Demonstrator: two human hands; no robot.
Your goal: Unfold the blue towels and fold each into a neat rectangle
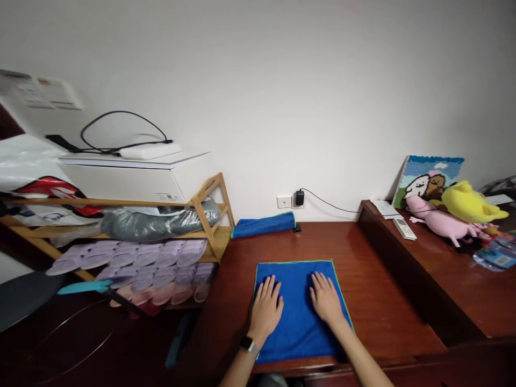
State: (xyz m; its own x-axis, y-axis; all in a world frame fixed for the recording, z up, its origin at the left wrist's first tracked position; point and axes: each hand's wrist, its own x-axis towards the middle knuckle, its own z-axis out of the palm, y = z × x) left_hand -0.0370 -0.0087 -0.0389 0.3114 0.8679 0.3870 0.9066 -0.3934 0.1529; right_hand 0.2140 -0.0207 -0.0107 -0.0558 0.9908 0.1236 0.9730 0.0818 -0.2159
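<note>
A blue cloth (298,312) with a green edge lies spread on the reddish-brown desk (379,301), its near edge by the desk's front. On its left part my left hand (266,307) rests flat, palm down, fingers a little apart; a watch is on that wrist. My right hand (325,299) lies flat on the cloth's upper right part, fingers extended. Neither hand grips anything. Behind them, against the wall, is a second blue cloth (264,224), folded into a long strip.
On the left, a wooden rack (217,236) holds slippers, bagged items and a white box (133,177). A charger (300,197) is plugged into the wall. The raised right surface bears a remote (404,228), a pink plush (439,217), a yellow plush (467,203) and a picture (427,180).
</note>
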